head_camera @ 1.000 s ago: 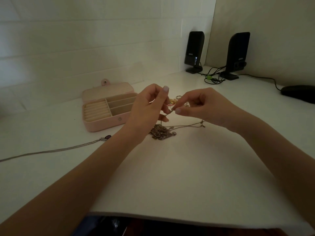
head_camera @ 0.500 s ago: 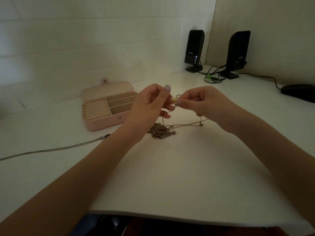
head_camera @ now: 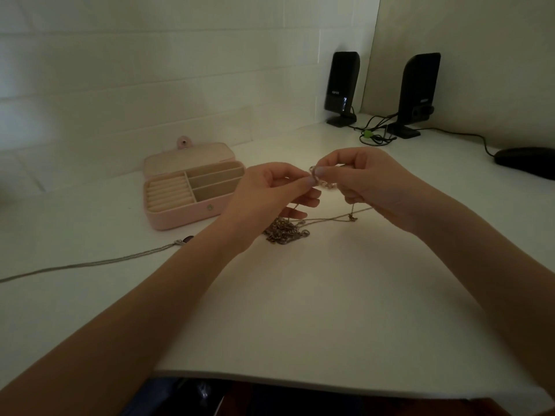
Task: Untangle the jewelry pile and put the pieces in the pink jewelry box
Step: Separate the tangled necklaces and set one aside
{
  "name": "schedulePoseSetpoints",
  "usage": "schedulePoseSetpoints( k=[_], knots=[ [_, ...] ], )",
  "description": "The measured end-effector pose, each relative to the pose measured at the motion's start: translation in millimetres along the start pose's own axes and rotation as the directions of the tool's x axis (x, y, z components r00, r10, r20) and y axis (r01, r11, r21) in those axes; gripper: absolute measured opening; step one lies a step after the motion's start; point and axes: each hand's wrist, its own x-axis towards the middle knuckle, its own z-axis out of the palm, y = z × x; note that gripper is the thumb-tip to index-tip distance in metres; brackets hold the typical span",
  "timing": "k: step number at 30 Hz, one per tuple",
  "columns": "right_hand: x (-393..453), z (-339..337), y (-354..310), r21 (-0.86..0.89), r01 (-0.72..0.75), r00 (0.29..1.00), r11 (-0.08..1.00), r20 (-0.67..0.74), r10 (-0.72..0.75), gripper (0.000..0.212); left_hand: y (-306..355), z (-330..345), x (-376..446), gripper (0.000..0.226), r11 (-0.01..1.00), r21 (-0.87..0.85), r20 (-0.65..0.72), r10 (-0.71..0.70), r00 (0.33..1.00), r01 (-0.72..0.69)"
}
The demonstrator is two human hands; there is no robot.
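At centre frame I see my left hand (head_camera: 270, 193) and right hand (head_camera: 369, 181) raised above the desk (head_camera: 300, 295), fingers of both pinched on a small ring-like piece (head_camera: 313, 172) between them. Fine chains trail from it down to the tangled jewelry pile (head_camera: 283, 231) just below. My worry: pulling the hands apart too hard could tighten the knot or snap a thin chain, or drag the pile along. The pink jewelry box (head_camera: 192, 190) sits open at left of centre, compartments apparently unfilled.
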Motion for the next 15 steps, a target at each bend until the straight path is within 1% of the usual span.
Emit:
schedulePoseSetpoints(
  k=[2,6,8,11,13,15],
  knots=[
    [-0.4,0.5,0.7,0.034,-0.008,1.0,0.999,0.019,0.008,0.009,0.1,-0.1,0.4,0.005,1.0,-0.013,-0.02,-0.007,1.0,0.007],
    [-1.8,0.1,1.8,0.067,-0.024,0.993,0.997,0.119,0.016,0.02,-0.2,-0.8,0.7,0.007,1.0,-0.014,-0.023,-0.01,1.0,0.01],
    [-1.9,-0.5,2.2,0.019,-0.029,0.989,0.999,0.143,0.026,0.025,-0.6,-0.9,0.8,0.011,1.0,-0.011,-0.018,-0.02,1.0,0.02],
    [-2.7,0.4,1.0,-0.092,-0.042,0.986,0.995,0.158,0.056,0.023,-0.6,-0.4,0.9,0.014,1.0,-0.008,-0.02,-0.028,0.999,0.028],
    [-2.9,0.3,0.2,-0.178,-0.036,0.984,0.983,0.165,0.066,0.025,-0.8,-0.2,1.3,0.014,1.0,0.0,-0.048,-0.026,0.999,0.026],
    [-2.8,-0.8,-0.1,-0.254,-0.033,0.981,0.967,0.176,0.08,0.03,-2.6,-0.3,2.3,0.014,0.999,0.032,-0.088,0.007,0.996,-0.004]
  ],
)
